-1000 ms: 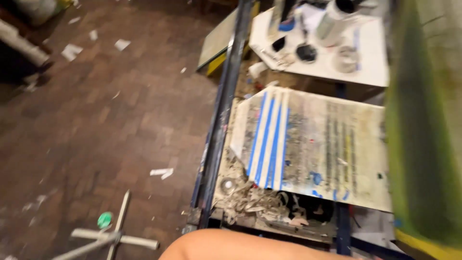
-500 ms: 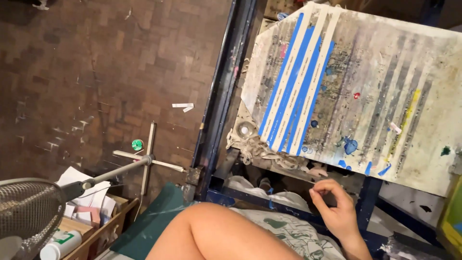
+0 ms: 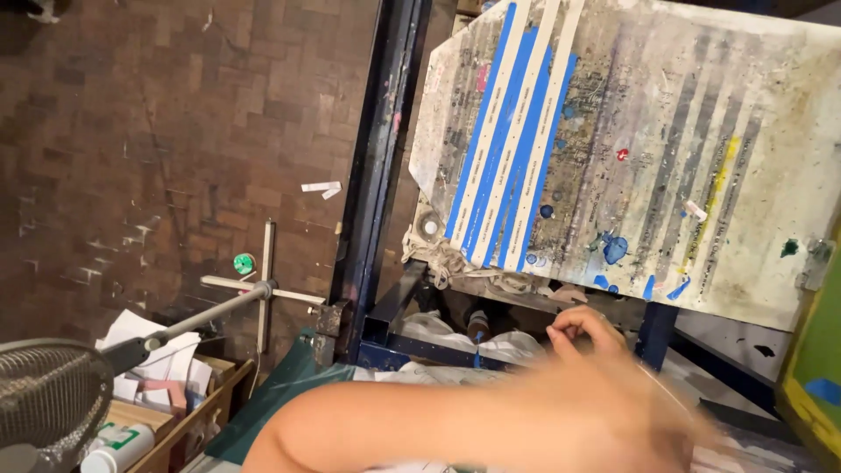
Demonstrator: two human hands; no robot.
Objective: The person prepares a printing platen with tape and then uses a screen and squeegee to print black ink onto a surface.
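A bare arm lies blurred across the bottom of the head view, and I take it for my left. My left hand [image 3: 589, 331] is at its end with the fingers curled in, just below the front edge of a paint-stained white board [image 3: 701, 131]. Whether the fingers pinch anything is lost in the blur. The board carries several blue tape strips [image 3: 512, 149] and grey and yellow streaks. It rests on a dark blue metal frame [image 3: 378, 175]. White crumpled cloth or plastic [image 3: 455, 331] lies under the frame, near the hand. My right hand is out of sight.
A brown brick-pattern floor [image 3: 158, 131] with paper scraps and a green cap [image 3: 243, 263] fills the left. A wire fan head [image 3: 44, 403] on a grey stand [image 3: 263, 293] sits bottom left, above a wooden box [image 3: 188, 412] of papers and a white can. A yellow-green frame [image 3: 815, 385] stands at the right edge.
The view has swung down and closer to the board. The arm now reaches farther right and is motion-blurred; the hand has shifted slightly and stays curled below the board's edge.
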